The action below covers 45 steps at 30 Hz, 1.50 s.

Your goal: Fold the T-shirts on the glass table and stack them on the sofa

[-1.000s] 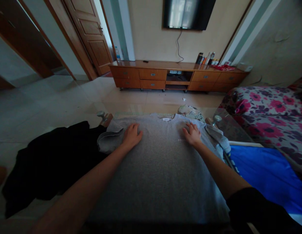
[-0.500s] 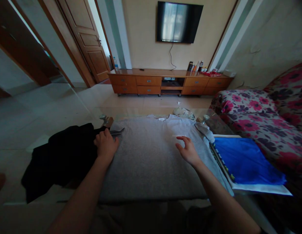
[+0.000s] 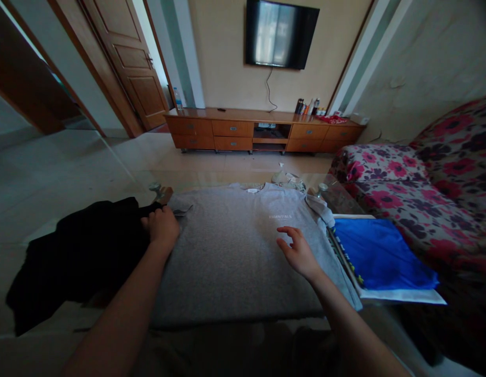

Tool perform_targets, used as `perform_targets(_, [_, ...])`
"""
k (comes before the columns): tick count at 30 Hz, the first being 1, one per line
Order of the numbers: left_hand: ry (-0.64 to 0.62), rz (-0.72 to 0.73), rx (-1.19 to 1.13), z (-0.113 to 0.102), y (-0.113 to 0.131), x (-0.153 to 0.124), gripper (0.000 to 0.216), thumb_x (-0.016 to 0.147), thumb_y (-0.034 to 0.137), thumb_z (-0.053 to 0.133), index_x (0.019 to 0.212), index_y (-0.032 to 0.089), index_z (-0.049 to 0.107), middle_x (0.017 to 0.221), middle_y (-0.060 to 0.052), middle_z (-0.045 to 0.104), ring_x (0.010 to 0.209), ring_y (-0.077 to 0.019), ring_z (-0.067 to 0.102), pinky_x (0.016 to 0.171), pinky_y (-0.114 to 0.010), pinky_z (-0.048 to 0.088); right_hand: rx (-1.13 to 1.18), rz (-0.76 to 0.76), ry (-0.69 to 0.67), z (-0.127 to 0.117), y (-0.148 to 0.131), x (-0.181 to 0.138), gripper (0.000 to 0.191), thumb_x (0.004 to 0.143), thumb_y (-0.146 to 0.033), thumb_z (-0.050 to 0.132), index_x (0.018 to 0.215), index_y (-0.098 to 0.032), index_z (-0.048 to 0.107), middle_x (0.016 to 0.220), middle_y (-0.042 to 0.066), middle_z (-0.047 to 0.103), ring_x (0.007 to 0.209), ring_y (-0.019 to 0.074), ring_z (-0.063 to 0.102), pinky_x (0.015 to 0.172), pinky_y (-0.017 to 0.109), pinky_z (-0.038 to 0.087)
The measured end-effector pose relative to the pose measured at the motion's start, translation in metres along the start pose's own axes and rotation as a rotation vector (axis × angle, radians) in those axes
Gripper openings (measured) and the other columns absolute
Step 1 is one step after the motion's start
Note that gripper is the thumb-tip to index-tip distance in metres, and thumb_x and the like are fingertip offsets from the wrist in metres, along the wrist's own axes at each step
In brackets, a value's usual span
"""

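A grey T-shirt [image 3: 235, 246] lies flat on a glass table [image 3: 121, 173], collar toward the far edge. My left hand [image 3: 161, 228] rests at the shirt's left edge by the folded-in left sleeve, fingers curled closed on the cloth. My right hand [image 3: 298, 252] hovers just above the right half of the shirt, below its small white chest print, with fingers spread apart and nothing in them. The shirt's right sleeve [image 3: 320, 207] hangs off toward the blue garment.
A black garment [image 3: 78, 251] lies heaped left of the shirt. A folded blue garment [image 3: 378, 254] on a white sheet lies to the right. A floral sofa [image 3: 423, 178] stands at right. A wooden TV cabinet [image 3: 262, 128] and wall TV [image 3: 280, 34] stand beyond.
My left hand slid from the shirt's chest to its left edge and closed there; the left sleeve went from bunched to tucked in. My right hand lifted off and drew back toward me.
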<state>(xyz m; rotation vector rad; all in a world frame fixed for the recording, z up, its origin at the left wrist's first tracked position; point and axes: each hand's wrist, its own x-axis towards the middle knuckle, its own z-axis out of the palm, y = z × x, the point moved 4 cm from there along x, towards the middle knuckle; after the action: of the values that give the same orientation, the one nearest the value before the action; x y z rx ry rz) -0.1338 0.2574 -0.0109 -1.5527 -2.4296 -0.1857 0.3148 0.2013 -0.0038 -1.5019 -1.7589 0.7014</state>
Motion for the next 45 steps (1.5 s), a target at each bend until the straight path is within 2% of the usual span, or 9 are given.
perform_targets(4, [-0.017,0.029,0.017,-0.003,-0.001,0.005,0.041,0.098,0.034,0.038,0.103,0.012,0.071,0.108,-0.02,0.067,0.1,-0.0363,0.062,0.089,-0.053,0.041,-0.016,-0.052,-0.018,0.003,-0.001,0.005,0.031,0.092,-0.032,0.058,0.121,-0.027,0.068,0.126,0.01,0.063,0.122,0.0276,0.059,0.104,0.048,0.051])
perform_targets(12, [0.118,-0.006,-0.128,-0.042,0.028,-0.002,0.048,0.107,0.042,0.026,0.131,0.019,0.061,0.116,-0.016,0.069,0.091,-0.029,0.067,0.078,-0.04,0.049,-0.064,-0.164,-0.088,0.016,-0.004,0.008,0.026,0.092,-0.023,0.058,0.115,-0.024,0.07,0.122,0.01,0.064,0.12,0.0249,0.06,0.11,0.046,0.045])
perform_targets(17, [-0.126,0.418,-0.061,-0.025,0.086,-0.039,0.039,0.106,0.03,0.031,0.125,0.021,0.064,0.112,-0.016,0.07,0.093,-0.0297,0.071,0.079,-0.039,0.051,-0.093,-0.21,-0.117,0.021,-0.006,0.008,0.025,0.093,-0.02,0.059,0.115,-0.023,0.071,0.12,0.01,0.064,0.117,0.0243,0.061,0.108,0.045,0.045])
perform_targets(22, [-0.257,0.51,-0.028,0.001,0.104,-0.066,0.039,0.103,0.015,0.032,0.128,0.019,0.061,0.113,-0.017,0.07,0.093,-0.0296,0.072,0.081,-0.04,0.054,-0.129,-0.227,-0.141,0.02,-0.011,0.004,0.024,0.093,-0.019,0.059,0.114,-0.022,0.071,0.122,0.01,0.063,0.117,0.0248,0.06,0.108,0.045,0.045])
perform_targets(27, [-0.233,0.465,-0.059,0.001,0.101,-0.066,0.043,0.104,0.017,0.024,0.132,0.017,0.058,0.111,-0.018,0.07,0.094,-0.0307,0.072,0.081,-0.043,0.054,-0.184,-0.219,-0.18,0.02,-0.014,0.002,0.025,0.094,-0.019,0.059,0.116,-0.022,0.07,0.122,0.011,0.063,0.117,0.0246,0.059,0.106,0.043,0.046])
perform_targets(31, [-0.256,0.47,-0.138,0.0,0.103,-0.066,0.04,0.107,0.031,0.029,0.13,0.019,0.06,0.112,-0.015,0.071,0.097,-0.0273,0.07,0.083,-0.038,0.053,-0.222,-0.211,-0.208,0.024,-0.014,0.0,0.026,0.095,-0.021,0.058,0.119,-0.022,0.069,0.124,0.01,0.063,0.117,0.0244,0.058,0.106,0.042,0.046])
perform_targets(37, [-0.126,0.509,-0.233,0.004,0.077,-0.051,0.053,0.107,0.047,0.026,0.128,0.018,0.065,0.131,-0.015,0.063,0.123,-0.0285,0.059,0.105,-0.04,0.044,-0.297,-0.141,-0.303,0.028,-0.007,-0.004,0.03,0.098,-0.027,0.056,0.125,-0.021,0.068,0.132,0.012,0.06,0.124,0.0262,0.055,0.108,0.044,0.045])
perform_targets(41, [-0.19,0.427,-0.23,0.027,0.036,-0.039,0.071,0.103,0.055,0.031,0.157,0.009,0.037,0.161,-0.022,0.037,0.146,-0.0359,0.04,0.119,-0.047,0.032,-0.378,-0.089,-0.388,0.03,-0.004,-0.006,0.041,0.099,-0.033,0.054,0.138,-0.021,0.061,0.149,0.014,0.051,0.137,0.0287,0.047,0.111,0.047,0.043])
perform_targets(45, [-0.3,0.301,-0.243,0.038,0.004,-0.038,0.106,0.086,0.064,0.055,0.164,0.006,0.012,0.165,-0.026,0.026,0.149,-0.0429,0.031,0.117,-0.054,0.032,-0.493,0.016,-0.516,0.034,0.003,-0.012,0.06,0.098,-0.037,0.055,0.155,-0.023,0.045,0.168,0.012,0.029,0.153,0.0354,0.025,0.116,0.059,0.035])
